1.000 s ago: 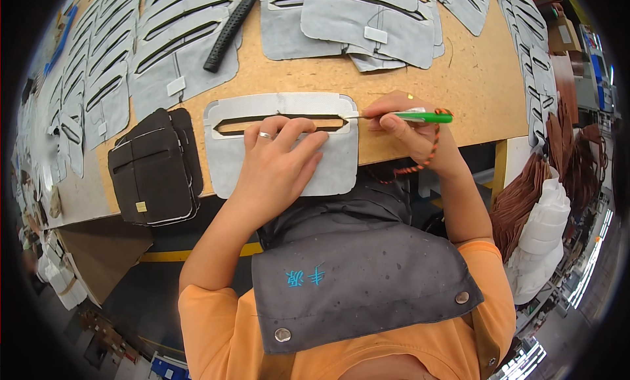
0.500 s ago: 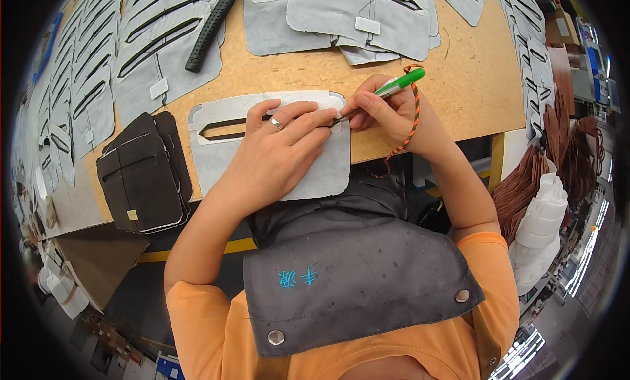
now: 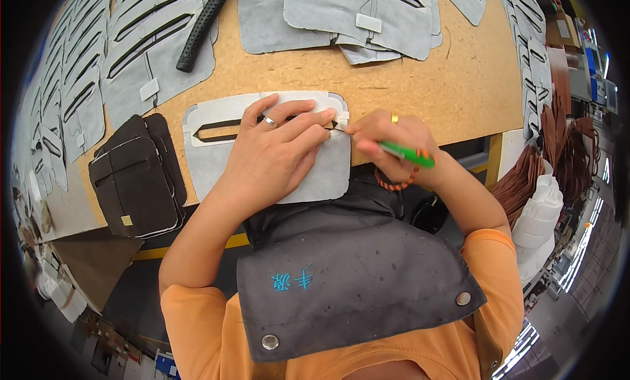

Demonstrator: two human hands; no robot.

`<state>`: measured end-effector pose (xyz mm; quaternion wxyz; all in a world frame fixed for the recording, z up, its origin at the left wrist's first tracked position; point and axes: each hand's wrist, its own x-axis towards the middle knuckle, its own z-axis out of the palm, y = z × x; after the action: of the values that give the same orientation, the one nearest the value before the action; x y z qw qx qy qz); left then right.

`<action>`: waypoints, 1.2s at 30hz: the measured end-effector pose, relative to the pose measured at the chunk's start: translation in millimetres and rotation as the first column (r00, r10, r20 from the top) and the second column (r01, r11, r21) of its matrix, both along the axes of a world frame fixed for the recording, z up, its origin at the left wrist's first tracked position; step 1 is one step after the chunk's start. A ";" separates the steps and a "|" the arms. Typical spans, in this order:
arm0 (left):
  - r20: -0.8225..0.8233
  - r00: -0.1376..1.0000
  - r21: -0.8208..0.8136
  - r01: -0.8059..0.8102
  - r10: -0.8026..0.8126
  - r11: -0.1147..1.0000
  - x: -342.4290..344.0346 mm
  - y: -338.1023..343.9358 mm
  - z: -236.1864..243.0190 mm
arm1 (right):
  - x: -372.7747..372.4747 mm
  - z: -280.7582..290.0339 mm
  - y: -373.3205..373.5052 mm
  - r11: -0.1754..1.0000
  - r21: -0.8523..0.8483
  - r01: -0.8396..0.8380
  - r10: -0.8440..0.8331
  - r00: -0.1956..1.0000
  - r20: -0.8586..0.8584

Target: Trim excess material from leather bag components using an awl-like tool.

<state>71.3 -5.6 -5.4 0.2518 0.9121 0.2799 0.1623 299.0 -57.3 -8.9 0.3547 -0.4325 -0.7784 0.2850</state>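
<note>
Left grip (image 3: 279, 150) is lying flat, fingers apart, pinching nothing, apparently bracing the grey panel (image 3: 213, 167) beneath it on the tabletop (image 3: 275, 75). Right grip (image 3: 397, 144) is curling tightly round the green-handled tool (image 3: 410, 155) (handle's blurring), likely for tip control near the slot (image 3: 216, 132) end, just left of that grip.

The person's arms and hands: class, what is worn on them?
Both arms have short orange sleeves and bare forearms. The ungloved left hand wears a silver-coloured ring; the ungloved right hand, a gold-coloured band. An orange-and-black cord loops near the right wrist.
</note>
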 end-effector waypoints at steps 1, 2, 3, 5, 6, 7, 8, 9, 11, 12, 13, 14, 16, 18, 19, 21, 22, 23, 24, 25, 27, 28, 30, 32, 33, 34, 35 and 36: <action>0.005 1.000 -0.004 -0.009 0.009 1.000 0.0 -0.2 -0.1 | 0.8 -4.0 -5.7 0.994 0.111 -0.011 0.002 0.997 0.083; 0.004 1.000 -0.005 -0.009 0.009 1.000 -0.5 0.0 -0.5 | 0.4 -6.6 -10.7 0.994 0.110 -0.012 0.003 0.997 0.082; 0.009 1.000 -0.014 -0.012 0.012 1.000 -0.7 0.5 -0.8 | -0.1 -8.6 -15.3 0.982 0.186 -0.034 0.001 0.985 0.172; 0.012 1.000 -0.019 -0.014 0.014 1.000 -0.8 1.7 -1.5 | 0.5 -8.3 -20.9 0.955 0.282 -0.088 -0.003 0.952 0.306; 0.020 1.000 -0.038 -0.016 0.017 0.999 -0.8 2.5 -2.1 | 1.5 -9.2 -24.0 0.954 0.285 -0.087 -0.004 0.952 0.305; 0.027 0.999 -0.057 -0.018 0.020 0.998 -0.9 3.1 -2.3 | 2.5 -11.6 -27.7 0.946 0.310 -0.089 -0.022 0.941 0.337; 0.026 0.999 -0.054 -0.018 0.019 0.998 -0.7 3.5 -2.0 | 3.8 -13.7 -30.2 0.938 0.334 -0.093 -0.039 0.929 0.367; 0.033 0.999 -0.069 -0.020 0.023 0.997 -0.5 4.0 -1.2 | 5.3 -14.7 -30.6 0.937 0.337 -0.092 -0.040 0.930 0.366; 0.037 0.999 -0.078 -0.020 0.023 0.997 -0.6 4.0 -0.3 | 7.8 -17.3 -29.2 0.965 0.258 -0.042 -0.025 0.968 0.251; 0.042 0.999 -0.073 -0.019 0.022 0.997 -0.8 3.9 -0.5 | 7.2 -19.1 -28.3 0.964 0.262 -0.039 -0.029 0.968 0.248; 0.048 0.999 -0.067 -0.018 0.021 0.998 -0.9 3.9 -0.6 | 5.7 -21.1 -27.3 0.978 0.205 0.029 -0.046 0.996 0.079; 0.045 0.999 -0.065 -0.014 0.017 0.998 -1.0 3.9 -0.7 | 4.7 -22.1 -27.4 0.987 0.134 0.085 -0.074 0.993 -0.089; 0.045 0.999 -0.059 -0.015 0.018 0.998 -1.1 4.1 -0.9 | 4.4 -18.3 -27.5 0.990 0.109 0.085 -0.078 0.995 -0.064; 0.033 0.999 -0.030 -0.008 0.009 1.000 -1.7 3.7 -1.2 | 4.2 -15.1 -27.4 0.993 0.081 0.087 -0.084 0.996 -0.039; 0.024 1.000 -0.002 -0.005 0.005 1.000 -2.0 3.1 -1.0 | 4.1 -14.3 -27.1 0.992 0.100 0.080 -0.079 0.997 -0.013; -0.015 1.000 0.087 0.008 -0.006 0.996 0.4 -2.2 1.7 | 3.9 -13.1 -27.4 0.990 0.118 0.078 -0.080 0.997 0.013; -0.054 0.999 0.175 0.018 -0.009 0.984 1.1 -4.1 2.8 | 3.3 -12.6 -27.6 0.989 0.125 0.078 -0.082 0.996 0.026; -0.054 0.998 0.174 0.021 -0.012 0.985 1.3 -4.0 1.8 | 3.5 -13.0 -27.2 0.988 0.131 0.076 -0.082 0.996 0.040; -0.041 0.999 0.163 0.028 -0.022 0.986 1.5 -3.8 0.4 | 3.7 -13.9 -27.6 0.988 0.130 0.079 -0.084 0.996 0.040; -0.029 0.999 0.152 0.036 -0.032 0.988 1.7 -3.2 -1.4 | 3.9 -15.0 -28.4 0.990 0.118 0.084 -0.087 0.996 0.019; 0.036 0.999 0.078 0.018 -0.021 0.997 -3.3 -1.6 -6.0 | 3.6 -13.2 -29.2 0.990 0.107 0.090 -0.090 0.996 -0.004; 0.100 0.995 0.002 0.003 -0.003 1.000 -5.0 -0.7 -7.3 | 3.8 -10.2 -28.4 0.992 0.023 0.123 -0.121 0.990 -0.068; 0.101 0.995 -0.009 -0.016 0.017 1.000 -2.6 -2.2 -6.7 | 2.4 -5.8 -26.8 0.986 -0.065 0.152 -0.159 0.979 -0.129; 0.103 0.994 -0.020 -0.035 0.037 0.999 -1.3 -3.0 -6.2 | -1.0 -2.0 -25.0 0.975 -0.114 0.190 -0.208 0.962 -0.176; 0.081 0.996 0.008 -0.021 0.020 1.000 -1.1 -2.9 -6.0 | -2.5 -1.3 -23.0 0.975 -0.115 0.191 -0.210 0.962 -0.174; 0.060 0.998 0.036 -0.006 0.004 0.999 -0.8 -3.0 -5.7 | -4.3 -1.4 -20.2 0.983 -0.065 0.173 -0.181 0.973 -0.142; 0.060 0.998 0.035 -0.005 0.003 0.999 -0.5 -3.1 -5.2 | -5.9 -1.6 -17.3 0.988 -0.015 0.151 -0.152 0.982 -0.108; 0.057 0.998 0.026 -0.007 0.005 1.000 0.0 -3.4 -4.2 | -7.4 -1.3 -15.2 0.988 -0.017 0.152 -0.153 0.982 -0.108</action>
<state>71.4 -9.0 -9.6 0.2472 0.9095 0.2733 0.1925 291.6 -72.5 -10.2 0.4155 -0.4763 -0.7213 0.2833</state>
